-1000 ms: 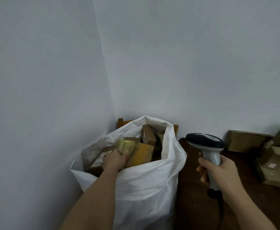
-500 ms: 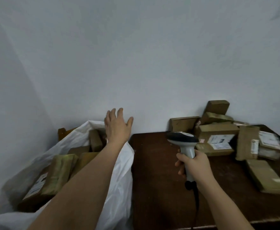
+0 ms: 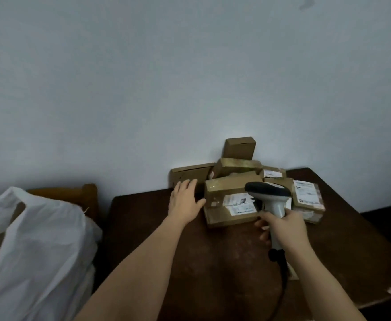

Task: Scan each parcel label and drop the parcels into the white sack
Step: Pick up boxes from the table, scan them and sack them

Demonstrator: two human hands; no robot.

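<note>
Dim, flat indoor light; soft focus; wide-angle bending at edges.

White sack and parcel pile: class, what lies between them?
Head view: between white sack and parcel pile, only bare dark table and the left hand.

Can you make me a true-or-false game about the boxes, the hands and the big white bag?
1. The right hand holds a scanner. True.
2. The left hand is gripping a box in the air. False: its fingers are open, reaching beside the front parcel, and it holds nothing.
3. The white sack sits on the table. False: it stands beside the table, to the left.
4. One small box stands on top of the pile against the wall. True.
</note>
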